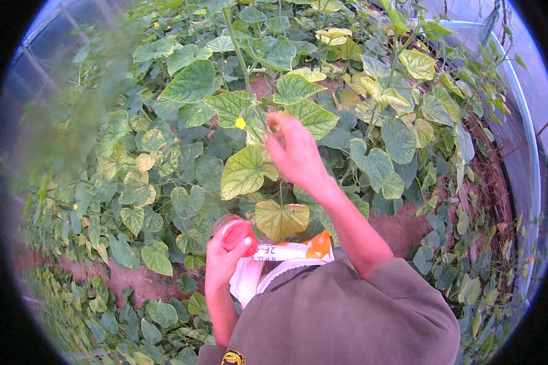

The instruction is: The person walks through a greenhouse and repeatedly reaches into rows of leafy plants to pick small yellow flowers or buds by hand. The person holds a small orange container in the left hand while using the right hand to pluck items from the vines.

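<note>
My left hand [226, 255] is closed around a red bundle [238, 237], perhaps plastic film or twine, in front of my waist. Its exact kind is unclear. Further up, my right hand [290, 146] reaches into the foliage with its fingers curled, slightly blurred. Beside its fingertips runs the green stem of a cucumber-like vine [239, 52]. Whether the fingers pinch it cannot be made out. A small yellow flower [240, 123] lies just left of the fingers. Below them hang a yellow-green leaf [244, 173] and a yellowing, brown-edged leaf [281, 220].
A white and orange printed sack [297, 251] hangs at my waist. Dense vines surround me, with bare soil [399, 228] between rows. At the right, a pale curved pipe [525, 118] runs along plastic sheeting [536, 82]. Blurred foliage [73, 118] is close at the left.
</note>
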Demonstrator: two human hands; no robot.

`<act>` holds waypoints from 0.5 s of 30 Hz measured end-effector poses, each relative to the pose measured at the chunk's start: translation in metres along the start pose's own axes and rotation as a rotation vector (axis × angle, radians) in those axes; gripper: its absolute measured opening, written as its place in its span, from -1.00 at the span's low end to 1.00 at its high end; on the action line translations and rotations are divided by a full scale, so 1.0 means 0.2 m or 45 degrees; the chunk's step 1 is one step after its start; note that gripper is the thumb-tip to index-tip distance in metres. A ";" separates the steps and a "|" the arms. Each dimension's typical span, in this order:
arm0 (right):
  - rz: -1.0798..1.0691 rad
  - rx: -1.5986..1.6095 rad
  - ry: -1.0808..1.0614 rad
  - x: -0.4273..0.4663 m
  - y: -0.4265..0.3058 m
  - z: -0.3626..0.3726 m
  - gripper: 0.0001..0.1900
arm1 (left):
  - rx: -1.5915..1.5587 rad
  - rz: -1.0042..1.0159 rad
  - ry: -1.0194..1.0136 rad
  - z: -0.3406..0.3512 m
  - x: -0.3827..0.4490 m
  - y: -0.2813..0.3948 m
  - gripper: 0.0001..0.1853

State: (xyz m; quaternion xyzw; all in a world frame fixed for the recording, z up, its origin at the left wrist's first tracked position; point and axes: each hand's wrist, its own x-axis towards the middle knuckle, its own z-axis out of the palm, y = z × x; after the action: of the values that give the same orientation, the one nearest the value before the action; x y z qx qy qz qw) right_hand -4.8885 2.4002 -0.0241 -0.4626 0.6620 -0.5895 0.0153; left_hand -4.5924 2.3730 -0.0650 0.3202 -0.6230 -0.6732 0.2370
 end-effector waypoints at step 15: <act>0.315 0.773 0.084 0.34 0.17 0.24 -0.75 | 0.029 0.000 -0.052 0.16 0.19 0.11 -0.46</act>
State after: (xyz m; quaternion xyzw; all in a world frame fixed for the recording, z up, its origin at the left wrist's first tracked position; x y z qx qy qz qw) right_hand -4.9212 2.3158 -0.0300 -0.3336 0.5073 -0.7683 0.2025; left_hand -4.6442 2.3657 -0.0469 0.3089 -0.6355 -0.6724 0.2205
